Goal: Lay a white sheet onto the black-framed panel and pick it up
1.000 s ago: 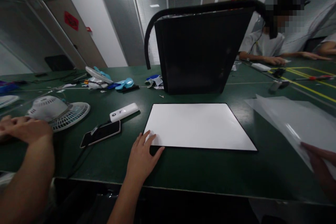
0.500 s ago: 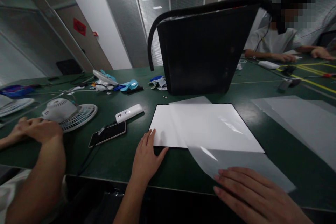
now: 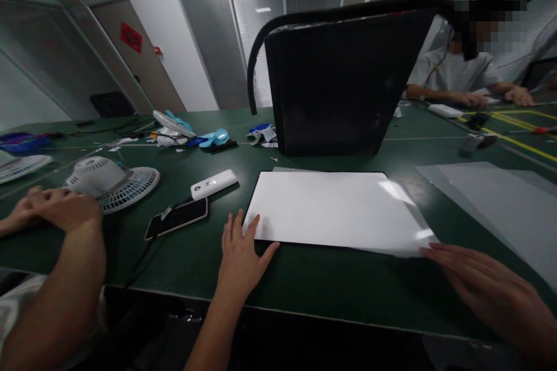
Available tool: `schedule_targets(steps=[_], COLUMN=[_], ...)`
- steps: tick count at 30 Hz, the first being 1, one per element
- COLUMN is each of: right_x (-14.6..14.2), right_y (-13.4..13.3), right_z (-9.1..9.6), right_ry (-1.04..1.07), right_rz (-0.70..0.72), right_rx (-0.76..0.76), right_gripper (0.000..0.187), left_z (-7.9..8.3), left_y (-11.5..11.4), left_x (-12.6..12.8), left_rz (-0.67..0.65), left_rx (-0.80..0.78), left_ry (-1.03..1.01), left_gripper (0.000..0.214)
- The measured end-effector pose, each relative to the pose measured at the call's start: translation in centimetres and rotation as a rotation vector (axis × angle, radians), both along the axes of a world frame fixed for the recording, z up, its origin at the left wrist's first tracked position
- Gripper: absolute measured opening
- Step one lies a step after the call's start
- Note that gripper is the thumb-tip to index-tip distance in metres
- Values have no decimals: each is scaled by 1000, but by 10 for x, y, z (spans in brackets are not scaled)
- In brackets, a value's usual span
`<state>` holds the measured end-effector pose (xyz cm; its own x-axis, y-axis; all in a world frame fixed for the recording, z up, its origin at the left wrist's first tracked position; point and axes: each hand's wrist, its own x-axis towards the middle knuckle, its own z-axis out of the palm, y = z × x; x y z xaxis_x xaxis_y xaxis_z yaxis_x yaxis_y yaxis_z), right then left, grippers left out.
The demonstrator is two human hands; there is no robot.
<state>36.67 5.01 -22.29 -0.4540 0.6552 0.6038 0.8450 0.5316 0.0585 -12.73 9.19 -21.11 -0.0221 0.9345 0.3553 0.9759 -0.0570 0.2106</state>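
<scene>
A white board with a thin black edge lies flat on the green table. A clear film sheet covers it and sticks out a little past its near right corner. My left hand rests flat on the table, fingers spread, with the fingertips on the board's near left corner. My right hand lies flat to the right, fingers stretched out and the fingertips touching the film's jutting corner. Neither hand grips anything.
A black upright case with a curved handle stands behind the board. More clear sheets lie at the right. A phone, a white power bank and a small fan sit at the left, by a neighbour's arm. Another person sits at the far right.
My right hand slid the clear film from askew over the board's front edge to lying nearly square on the board, then moved right to its corner. My left hand stayed at the board's corner.
</scene>
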Motion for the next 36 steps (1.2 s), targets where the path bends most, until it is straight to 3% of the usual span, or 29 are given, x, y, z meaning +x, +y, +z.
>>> schedule_targets(steps=[5,8,16,21,27,36], right_x=[19,19,12,13,15,12], right_y=[14,17,16,17,17,16], right_z=[-25,-28,-19,-21,-27,-25], right_ry=[82,93,153,143,84,53], right_rz=[-190,-215,-62,-2,-30,11], right_rx=[-24,-61,-244,-242,-244,-165], right_gripper=[35,36,38,42,41,44], left_z=[1,1,-5,-7,-4,-5], left_y=[0,1,3,3,3,4], left_x=[0,0,-1,-1,-1,-2], left_rz=[-27,-20,27,44,45,35], left_rx=[-30,-48,-50,-86,-95,-39], left_ry=[-1,16,84,91,90,63], left_gripper=[56,58,79,84,84,69])
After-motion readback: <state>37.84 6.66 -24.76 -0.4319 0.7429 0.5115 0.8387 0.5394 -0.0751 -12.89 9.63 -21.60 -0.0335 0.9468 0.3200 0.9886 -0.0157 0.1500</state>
